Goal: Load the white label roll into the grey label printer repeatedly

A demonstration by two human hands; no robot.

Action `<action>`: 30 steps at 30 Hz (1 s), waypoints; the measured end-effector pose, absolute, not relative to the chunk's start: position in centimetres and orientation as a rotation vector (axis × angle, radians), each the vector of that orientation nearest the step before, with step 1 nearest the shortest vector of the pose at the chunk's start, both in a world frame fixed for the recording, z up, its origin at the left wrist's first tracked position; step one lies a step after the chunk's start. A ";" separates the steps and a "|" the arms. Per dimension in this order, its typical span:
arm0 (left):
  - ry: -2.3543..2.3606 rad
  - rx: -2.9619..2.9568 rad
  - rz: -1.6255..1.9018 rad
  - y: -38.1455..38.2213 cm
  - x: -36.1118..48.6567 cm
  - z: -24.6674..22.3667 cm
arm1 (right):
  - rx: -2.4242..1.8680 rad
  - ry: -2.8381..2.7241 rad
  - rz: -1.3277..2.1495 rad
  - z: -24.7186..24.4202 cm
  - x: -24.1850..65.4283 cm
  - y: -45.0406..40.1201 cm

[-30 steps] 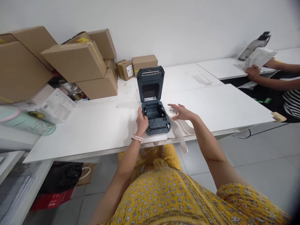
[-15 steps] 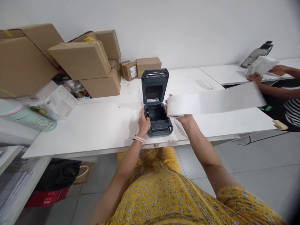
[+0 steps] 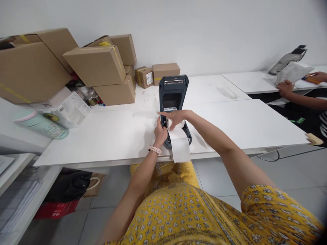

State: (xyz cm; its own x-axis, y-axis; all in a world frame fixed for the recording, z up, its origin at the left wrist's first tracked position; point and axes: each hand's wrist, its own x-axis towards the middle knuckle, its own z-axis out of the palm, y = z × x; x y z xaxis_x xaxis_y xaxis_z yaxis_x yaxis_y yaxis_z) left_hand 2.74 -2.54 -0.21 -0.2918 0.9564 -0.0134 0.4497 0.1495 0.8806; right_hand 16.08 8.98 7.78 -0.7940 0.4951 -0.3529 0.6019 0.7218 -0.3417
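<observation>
"What's showing closest in?"

"Below the desk [image 3: 117,136], at left, a red bag [image 3: 67,207] is bearing white characters [image 3: 56,214], too blurred for reading. At the desk's front edge, the left hand [image 3: 160,133] is gripping the left side of an open printer [image 3: 174,101]."

"And the right hand [image 3: 176,118]?"

"It's reaching into the printer, thumb and forefinger spreading wide across a white paper roll [image 3: 180,125]; whether the hidden fingers are gripping, I can't tell. The paper roll is lying inside the printer, and its white strip [image 3: 181,147] is hanging over the front, past the desk's edge."

"Is anything written there?"

"Inside the lid [image 3: 175,87], a small sticker [image 3: 170,109] is showing a dark code, its text too tiny."

"Farther off?"

"At left, a mint bottle [image 3: 43,123] is resting beside a white box [image 3: 73,110] that's displaying an avocado picture [image 3: 51,117] and a barcode [image 3: 61,109]. Beyond, a small taped carton [image 3: 141,76] is wearing a white label [image 3: 149,78], illegible. At far right, a co-worker's hand [image 3: 285,89] is holding a pale package [image 3: 293,72] by a clear, black-capped bottle [image 3: 284,63]."
</observation>
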 end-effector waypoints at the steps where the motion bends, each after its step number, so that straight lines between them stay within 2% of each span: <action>1: 1.836 1.347 1.077 -2.5 2.8 -0.2 | 0.853 2.660 -0.666 7.4 15.7 9.1; 9: 1.794 1.334 1.118 -2.5 2.6 -0.6 | 0.994 2.678 -0.929 5.7 17.7 7.8; 14: 1.753 1.381 1.174 -2.8 2.6 -0.4 | 1.102 2.962 -1.427 5.7 21.3 6.8; 17: 1.748 1.418 1.165 -3.1 2.6 0.1 | 1.676 3.192 -1.493 5.5 22.7 7.5; 20: 1.761 1.472 1.116 -3.2 2.6 0.5 | 2.452 3.284 -1.292 5.7 23.4 9.6; 22: 1.759 1.503 1.107 -3.2 2.7 0.6 | 2.630 3.247 -1.286 6.4 23.4 11.3; 27: 1.767 1.527 1.092 -3.1 2.7 0.4 | 2.103 3.176 -1.776 9.1 21.9 14.8; 30: 1.763 1.517 1.072 -2.9 2.7 0.3 | 1.835 3.220 -1.829 10.0 20.8 15.1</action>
State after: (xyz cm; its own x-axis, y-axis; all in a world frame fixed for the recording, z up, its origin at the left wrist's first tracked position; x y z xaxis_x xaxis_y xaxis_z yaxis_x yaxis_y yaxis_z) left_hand 2.73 -2.89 0.30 -0.1920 0.9783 0.0775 0.5190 0.0342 0.8541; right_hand 20.79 15.07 10.04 -0.2425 0.9057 0.3478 0.1652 0.3918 -0.9051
